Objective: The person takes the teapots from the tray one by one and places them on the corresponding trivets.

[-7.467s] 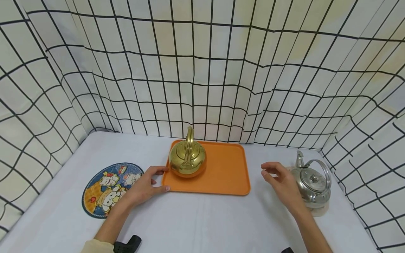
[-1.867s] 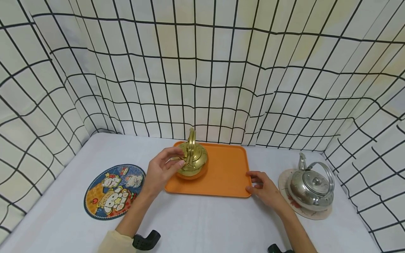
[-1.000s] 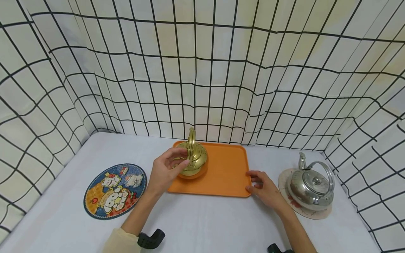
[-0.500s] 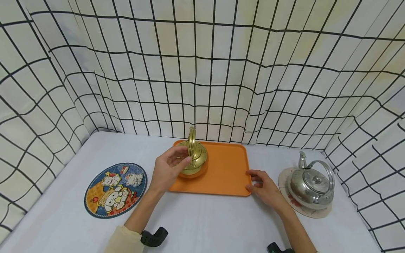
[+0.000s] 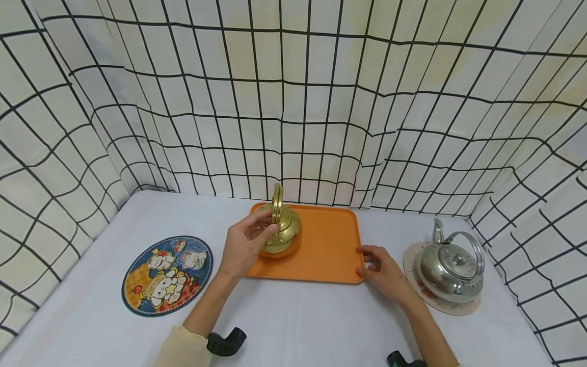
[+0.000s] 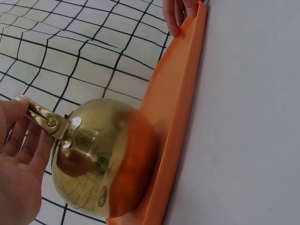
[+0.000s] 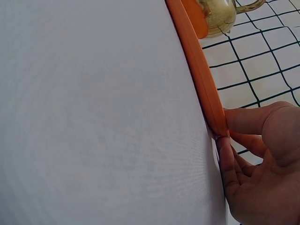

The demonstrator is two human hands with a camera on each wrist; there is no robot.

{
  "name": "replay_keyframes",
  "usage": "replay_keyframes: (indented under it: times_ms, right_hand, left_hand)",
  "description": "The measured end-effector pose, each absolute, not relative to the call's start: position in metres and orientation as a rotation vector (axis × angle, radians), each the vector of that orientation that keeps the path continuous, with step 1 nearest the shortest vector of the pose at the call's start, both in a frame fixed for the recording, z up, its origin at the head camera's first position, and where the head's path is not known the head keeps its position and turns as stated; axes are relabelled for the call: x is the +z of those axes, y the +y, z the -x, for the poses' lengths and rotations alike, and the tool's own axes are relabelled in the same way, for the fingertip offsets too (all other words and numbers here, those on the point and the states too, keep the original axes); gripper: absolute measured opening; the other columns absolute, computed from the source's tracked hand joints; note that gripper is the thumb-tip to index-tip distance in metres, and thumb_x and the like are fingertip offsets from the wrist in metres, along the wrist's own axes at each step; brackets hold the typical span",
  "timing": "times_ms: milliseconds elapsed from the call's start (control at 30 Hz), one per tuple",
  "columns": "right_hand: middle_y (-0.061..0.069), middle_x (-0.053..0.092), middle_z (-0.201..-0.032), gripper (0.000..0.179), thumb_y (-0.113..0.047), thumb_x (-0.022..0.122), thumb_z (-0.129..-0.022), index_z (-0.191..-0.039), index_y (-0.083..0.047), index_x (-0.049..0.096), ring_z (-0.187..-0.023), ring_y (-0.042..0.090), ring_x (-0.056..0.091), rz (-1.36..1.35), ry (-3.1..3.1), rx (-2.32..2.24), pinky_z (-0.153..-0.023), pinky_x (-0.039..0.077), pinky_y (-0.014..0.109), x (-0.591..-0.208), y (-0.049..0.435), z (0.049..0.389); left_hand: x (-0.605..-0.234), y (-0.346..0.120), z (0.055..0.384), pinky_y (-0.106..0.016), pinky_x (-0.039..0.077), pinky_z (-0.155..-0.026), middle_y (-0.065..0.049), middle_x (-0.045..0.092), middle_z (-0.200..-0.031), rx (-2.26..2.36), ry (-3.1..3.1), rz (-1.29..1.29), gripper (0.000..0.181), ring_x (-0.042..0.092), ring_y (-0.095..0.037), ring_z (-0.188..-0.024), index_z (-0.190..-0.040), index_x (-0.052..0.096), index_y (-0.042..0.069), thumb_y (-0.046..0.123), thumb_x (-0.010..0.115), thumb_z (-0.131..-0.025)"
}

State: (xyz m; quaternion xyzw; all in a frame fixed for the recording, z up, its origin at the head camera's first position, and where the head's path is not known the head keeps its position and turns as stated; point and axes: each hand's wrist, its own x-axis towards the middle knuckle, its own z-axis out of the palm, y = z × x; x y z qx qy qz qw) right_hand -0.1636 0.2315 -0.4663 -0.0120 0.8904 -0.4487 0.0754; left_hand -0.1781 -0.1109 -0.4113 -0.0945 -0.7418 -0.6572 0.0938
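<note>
White tablecloth (image 5: 298,321) spreads lower-centre below the orange tray (image 5: 327,250), whose right edge your right hand (image 5: 382,272) pinches. Mid-frame, your left hand (image 5: 240,250) pinches the handle (image 5: 277,201) of the golden kettle (image 5: 289,227) just rightward.

Head cam: high, behind both hands, faces fwd & down; widest & farthest view, takes in L hand (image 5: 245,247), R hand (image 5: 381,270), surface (image 5: 302,321) & grid backdrop (image 5: 293,102) beyond them. L wrist cam: v. close, low, rolled sideways, looks past L hand at gold kettle (image 6: 98,154), along orange tray (image 6: 164,89) to R hand. R wrist cam: also close, low & rolled, looks past R hand along tray edge; shares tray & part of kettle w/ L wrist view.
</note>
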Motion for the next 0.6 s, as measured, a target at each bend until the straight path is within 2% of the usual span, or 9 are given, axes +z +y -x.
replay_keyframes:
  times_ms: [600]
  right_hand:
    - [0.017, 0.054, -0.137, 0.051, -0.009, 0.075, -0.095, -0.143, -0.008, 0.058, -0.114, 0.025, 0.058, 0.048, 2.671, -1.359, -0.087, 0.048, 0.015, -0.4657, 0.2308, 0.1631]
  left_hand:
    - [-0.4106, -0.109, 0.1786, -0.017, 0.052, -0.094, -0.016, 0.07, -0.123, -1.945, -2.204, 0.272, 0.039, 0.065, -0.008, -0.105, -0.135, 0.068, 0.007, 0.01, 0.074, -0.096]
